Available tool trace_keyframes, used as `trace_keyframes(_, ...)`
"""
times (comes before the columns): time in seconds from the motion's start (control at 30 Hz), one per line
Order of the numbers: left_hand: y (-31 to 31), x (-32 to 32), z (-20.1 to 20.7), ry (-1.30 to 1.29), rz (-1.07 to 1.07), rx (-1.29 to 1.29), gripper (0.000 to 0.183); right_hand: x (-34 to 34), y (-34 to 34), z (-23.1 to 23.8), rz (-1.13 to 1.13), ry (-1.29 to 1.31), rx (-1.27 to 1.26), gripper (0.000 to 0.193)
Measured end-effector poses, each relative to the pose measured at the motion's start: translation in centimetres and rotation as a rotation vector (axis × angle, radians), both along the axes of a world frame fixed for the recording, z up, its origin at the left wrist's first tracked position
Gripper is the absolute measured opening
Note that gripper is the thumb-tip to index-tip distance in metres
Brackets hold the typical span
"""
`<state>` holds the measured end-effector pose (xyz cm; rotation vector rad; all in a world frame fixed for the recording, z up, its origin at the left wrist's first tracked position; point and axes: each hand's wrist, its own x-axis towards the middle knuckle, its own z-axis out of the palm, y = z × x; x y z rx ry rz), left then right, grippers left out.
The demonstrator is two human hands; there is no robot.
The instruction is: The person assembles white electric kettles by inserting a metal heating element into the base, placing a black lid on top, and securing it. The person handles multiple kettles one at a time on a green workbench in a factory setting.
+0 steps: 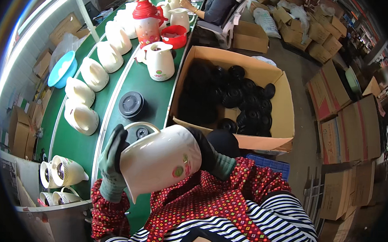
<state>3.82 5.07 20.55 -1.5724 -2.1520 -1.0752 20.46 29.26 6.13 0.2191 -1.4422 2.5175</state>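
I hold a cream plastic jug body (159,159) with a small flower print, tipped on its side close to my chest. My left hand (112,158), in a dark grey-green glove, grips its left end near the handle. My right hand (209,154), also gloved, presses against its right end. A black round base part (131,104) lies on the green table (155,97) just beyond the jug. To the right stands an open cardboard box (280,108) filled with several black round parts (247,102).
Several cream jug bodies (93,74) lie in a row on the left conveyor lane, more stand at the near left (66,171). An upright cream jug (159,61), a red-lidded jug (147,22) and a red bowl (175,36) are farther off. Another person (215,6) works at the far end. Cardboard cartons (347,124) stack on the right.
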Motion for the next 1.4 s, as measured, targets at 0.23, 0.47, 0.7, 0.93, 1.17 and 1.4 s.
trace_keyframes(0.23, -1.5, 3.3, -5.1, -1.094, 0.037, 0.308, 0.045, 1.2, 0.5, 7.7, -0.297, 0.180, 0.657, 0.095)
trace_keyframes(0.47, 1.2, 5.4, -9.4, -1.463, -0.106, 0.275, 0.036, 2.3, 0.6, 11.9, -0.358, 0.575, 1.126, 0.112)
trace_keyframes(0.7, 3.4, 2.2, 1.9, 0.301, -0.258, -0.191, 0.021, 3.3, -2.4, -4.1, -0.056, -0.128, -0.428, 0.051)
trace_keyframes(0.93, -0.5, 1.5, -6.6, -0.388, 0.104, 0.084, 0.026, 3.6, 0.1, 2.6, 0.134, -0.479, -0.375, 0.063)
trace_keyframes(1.17, -1.6, 4.2, -9.9, -1.333, 0.034, 0.388, 0.024, 4.2, 0.5, 6.9, -0.040, -0.011, 0.518, 0.109)
trace_keyframes(1.4, -1.7, 4.6, -10.6, -1.431, -0.006, 0.375, 0.022, 2.6, 0.2, 9.3, -0.164, 0.009, 0.727, 0.102)
